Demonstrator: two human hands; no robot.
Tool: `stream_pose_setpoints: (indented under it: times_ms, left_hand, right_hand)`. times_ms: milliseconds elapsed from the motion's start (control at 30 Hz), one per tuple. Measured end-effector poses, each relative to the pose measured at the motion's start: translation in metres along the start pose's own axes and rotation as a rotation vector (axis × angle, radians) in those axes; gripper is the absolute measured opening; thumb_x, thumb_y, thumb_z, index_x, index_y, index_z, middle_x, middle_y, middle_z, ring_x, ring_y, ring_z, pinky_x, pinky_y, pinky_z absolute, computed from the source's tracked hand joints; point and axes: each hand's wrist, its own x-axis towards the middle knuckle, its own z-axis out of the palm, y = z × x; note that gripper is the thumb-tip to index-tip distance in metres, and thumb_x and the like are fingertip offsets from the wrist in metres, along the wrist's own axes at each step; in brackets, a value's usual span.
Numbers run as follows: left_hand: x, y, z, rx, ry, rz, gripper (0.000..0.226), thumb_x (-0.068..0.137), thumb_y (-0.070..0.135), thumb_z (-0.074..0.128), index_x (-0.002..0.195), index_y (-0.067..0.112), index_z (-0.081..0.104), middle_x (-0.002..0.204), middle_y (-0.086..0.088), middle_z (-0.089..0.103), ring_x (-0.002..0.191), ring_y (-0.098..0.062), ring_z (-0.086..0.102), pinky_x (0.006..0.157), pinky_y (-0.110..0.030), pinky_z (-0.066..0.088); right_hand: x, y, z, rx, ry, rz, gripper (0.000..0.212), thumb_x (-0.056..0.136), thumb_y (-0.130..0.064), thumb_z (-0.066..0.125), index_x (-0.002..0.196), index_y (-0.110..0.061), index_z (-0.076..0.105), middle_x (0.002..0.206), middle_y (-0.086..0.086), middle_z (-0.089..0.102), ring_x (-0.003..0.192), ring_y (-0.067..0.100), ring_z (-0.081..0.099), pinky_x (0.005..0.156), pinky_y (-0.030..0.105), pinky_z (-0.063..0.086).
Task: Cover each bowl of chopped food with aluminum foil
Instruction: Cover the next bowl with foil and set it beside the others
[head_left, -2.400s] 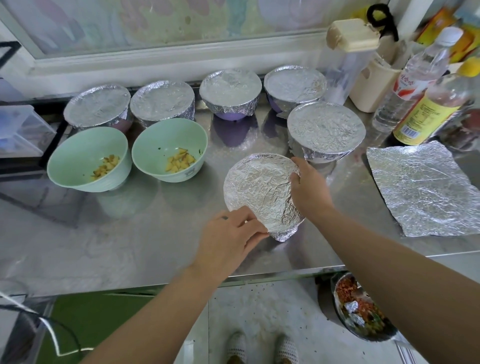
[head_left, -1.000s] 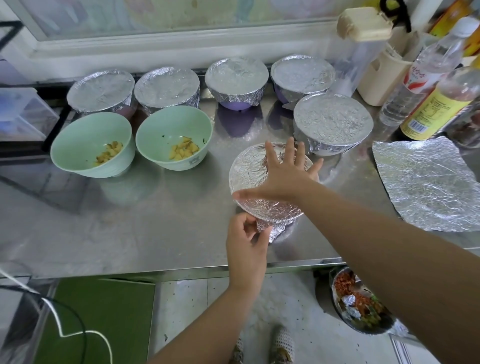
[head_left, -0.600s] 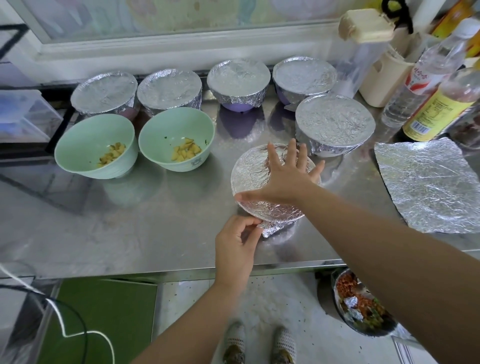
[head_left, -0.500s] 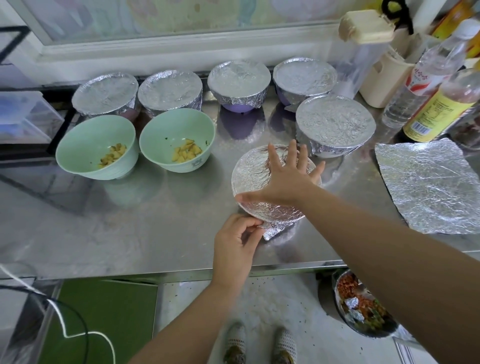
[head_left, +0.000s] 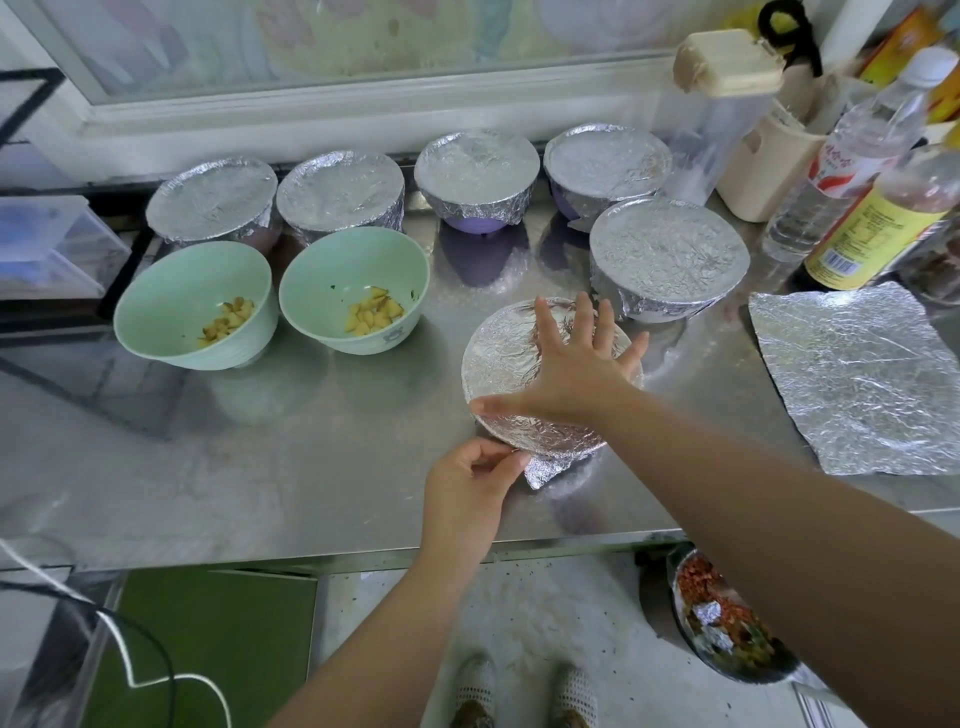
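Observation:
A foil-covered bowl (head_left: 506, 358) stands near the front of the steel counter (head_left: 311, 467). My right hand (head_left: 576, 364) lies flat on its foil top with fingers spread. My left hand (head_left: 470, 486) pinches the loose foil flap (head_left: 545, 467) at the bowl's near rim. Two green bowls (head_left: 192, 304) (head_left: 356, 288) with yellow chopped food stand uncovered at the left. Several foil-covered bowls (head_left: 340, 192) line the back, and a larger covered one (head_left: 670, 257) stands right of centre. A flat foil sheet (head_left: 852, 374) lies at the right.
Bottles (head_left: 878, 228), a clear jug with a beige lid (head_left: 717, 98) and a beige container (head_left: 763, 171) crowd the back right corner. A clear plastic box (head_left: 47, 249) sits at the far left. Below the counter edge, a foil-lined bowl of scraps (head_left: 722, 629) rests on the floor.
My right hand moved from the bowl's right rim onto its top and lies flat there. My left hand dropped to the near rim and took hold of the foil flap.

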Motion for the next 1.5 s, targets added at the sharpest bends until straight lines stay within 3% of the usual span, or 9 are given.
stream_pose_setpoints:
  times_ms: [100, 300, 667, 833, 1033, 1167, 1267, 1400, 1500]
  left_hand:
    - [-0.003, 0.005, 0.002, -0.163, 0.038, -0.168, 0.018, 0.083, 0.013, 0.081, 0.076, 0.007, 0.065, 0.065, -0.002, 0.071, 0.068, -0.014, 0.065, 0.066, -0.024, 0.052]
    - [-0.012, 0.025, 0.005, -0.542, -0.092, -0.490, 0.005, 0.095, 0.007, 0.066, 0.097, 0.003, 0.068, 0.085, -0.006, 0.077, 0.080, -0.014, 0.075, 0.071, -0.022, 0.057]
    - [0.016, 0.058, -0.021, -0.111, -0.325, -0.491, 0.040, 0.106, 0.024, 0.043, 0.098, -0.007, 0.067, 0.098, -0.019, 0.076, 0.092, -0.025, 0.075, 0.081, -0.034, 0.060]
    - [0.023, 0.064, -0.021, -0.029, -0.351, -0.473, 0.036, 0.108, 0.017, 0.038, 0.088, -0.002, 0.061, 0.090, -0.018, 0.073, 0.092, -0.032, 0.073, 0.087, -0.040, 0.059]
    - [0.035, 0.066, -0.028, 0.082, -0.436, -0.456, 0.027, 0.104, 0.012, 0.039, 0.128, 0.003, 0.045, 0.083, -0.013, 0.072, 0.082, -0.029, 0.075, 0.077, -0.036, 0.061]
    - [0.037, 0.070, -0.032, 0.152, -0.433, -0.436, 0.017, 0.105, 0.016, 0.041, 0.111, 0.006, 0.054, 0.084, -0.011, 0.070, 0.084, -0.028, 0.072, 0.080, -0.036, 0.059]
    - [0.041, 0.069, -0.034, 0.199, -0.284, -0.375, 0.029, 0.107, 0.022, 0.041, 0.091, 0.005, 0.060, 0.081, -0.009, 0.067, 0.077, -0.024, 0.069, 0.080, -0.034, 0.057]
    - [0.041, 0.060, -0.038, 0.126, -0.075, -0.296, 0.037, 0.105, 0.032, 0.049, 0.081, 0.006, 0.059, 0.073, -0.008, 0.066, 0.068, -0.020, 0.069, 0.083, -0.041, 0.059]
    - [0.030, 0.055, -0.030, 0.046, -0.082, -0.371, 0.042, 0.103, 0.042, 0.050, 0.082, 0.007, 0.059, 0.078, -0.010, 0.067, 0.071, -0.022, 0.070, 0.079, -0.037, 0.059]
  right_hand:
    - [0.000, 0.000, 0.000, -0.001, 0.002, 0.001, 0.152, 0.044, -0.107, 0.049, 0.156, -0.036, -0.025, 0.163, 0.014, -0.033, 0.149, 0.037, -0.033, 0.110, 0.075, -0.015]
    - [-0.001, 0.000, 0.001, 0.006, 0.011, 0.004, 0.153, 0.043, -0.107, 0.049, 0.157, -0.035, -0.024, 0.163, 0.014, -0.032, 0.149, 0.037, -0.032, 0.111, 0.075, -0.014]
    - [-0.001, -0.001, 0.001, -0.003, 0.011, 0.008, 0.153, 0.043, -0.107, 0.048, 0.157, -0.034, -0.024, 0.163, 0.016, -0.032, 0.150, 0.039, -0.030, 0.112, 0.076, -0.013]
    - [-0.001, -0.002, 0.001, 0.007, 0.009, 0.013, 0.153, 0.044, -0.106, 0.050, 0.156, -0.035, -0.026, 0.163, 0.014, -0.032, 0.150, 0.038, -0.029, 0.113, 0.075, -0.010]
    - [-0.003, -0.004, 0.000, 0.003, 0.018, 0.025, 0.151, 0.046, -0.105, 0.051, 0.157, -0.035, -0.024, 0.164, 0.015, -0.029, 0.151, 0.039, -0.025, 0.114, 0.074, -0.005]
    - [-0.008, -0.007, 0.001, 0.046, 0.007, 0.069, 0.151, 0.047, -0.105, 0.051, 0.157, -0.033, -0.025, 0.163, 0.015, -0.032, 0.151, 0.039, -0.028, 0.114, 0.073, -0.004]
    - [-0.015, -0.006, -0.003, 0.126, -0.023, 0.133, 0.148, 0.053, -0.102, 0.052, 0.156, -0.033, -0.027, 0.163, 0.015, -0.032, 0.152, 0.038, -0.025, 0.115, 0.073, -0.003]
    - [-0.020, 0.006, -0.015, 0.190, -0.033, 0.171, 0.134, 0.066, -0.097, 0.049, 0.158, -0.031, -0.024, 0.166, 0.015, -0.026, 0.154, 0.036, -0.019, 0.117, 0.069, -0.004]
    - [-0.012, 0.012, -0.017, 0.193, 0.049, 0.098, 0.130, 0.068, -0.096, 0.047, 0.160, -0.030, -0.016, 0.168, 0.008, -0.020, 0.155, 0.037, -0.013, 0.120, 0.066, 0.003]
